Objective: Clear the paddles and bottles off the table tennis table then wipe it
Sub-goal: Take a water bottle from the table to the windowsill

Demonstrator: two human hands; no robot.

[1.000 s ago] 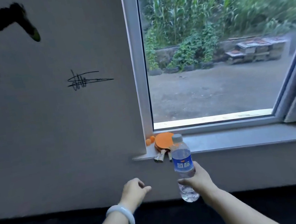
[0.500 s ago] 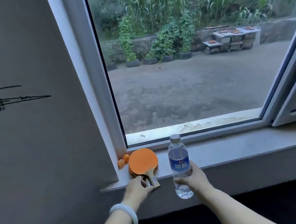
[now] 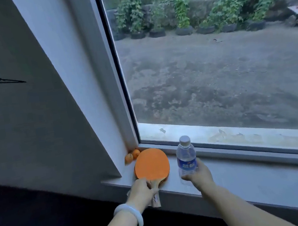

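Orange paddle (image 3: 151,164) handle clasped in left hand (image 3: 140,191) grip, right hand (image 3: 200,175) clamped round upright bottle (image 3: 186,157) on sill (image 3: 248,179)

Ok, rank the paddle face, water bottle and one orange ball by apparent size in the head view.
1. Orange paddle face, broadest.
2. Water bottle: about as tall, but narrower.
3. Orange ball, smallest by far.

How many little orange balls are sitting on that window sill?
2: both orange balls sit in the sill's left corner, touching, just behind the paddles. More could be hidden behind the paddles.
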